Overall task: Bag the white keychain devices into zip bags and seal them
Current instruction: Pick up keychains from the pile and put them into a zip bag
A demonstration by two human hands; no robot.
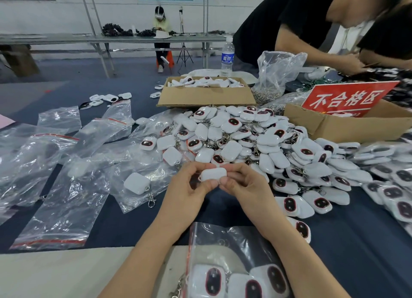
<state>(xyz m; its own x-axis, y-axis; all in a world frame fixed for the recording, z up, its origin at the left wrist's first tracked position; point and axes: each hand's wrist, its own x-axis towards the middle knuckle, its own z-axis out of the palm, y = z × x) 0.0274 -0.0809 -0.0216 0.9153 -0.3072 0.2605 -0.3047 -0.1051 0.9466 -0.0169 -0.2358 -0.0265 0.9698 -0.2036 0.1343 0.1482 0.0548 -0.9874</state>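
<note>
My left hand (187, 190) and my right hand (243, 186) both pinch one white keychain device (213, 174) between fingertips, above the dark table. Behind it lies a big pile of white keychain devices (256, 141) with dark oval screens. A zip bag (234, 259) holding three devices lies between my forearms at the near edge, its red zip strip on its left side. One loose device with a metal clasp (137, 183) rests on an empty bag to the left.
Several empty zip bags (66, 164) are spread over the left of the table. A cardboard box of devices (206, 90) stands behind the pile, a box with a red sign (347, 110) at the right. A water bottle (227, 55), a plastic bag of clasps (274, 77) and a person in black sit beyond.
</note>
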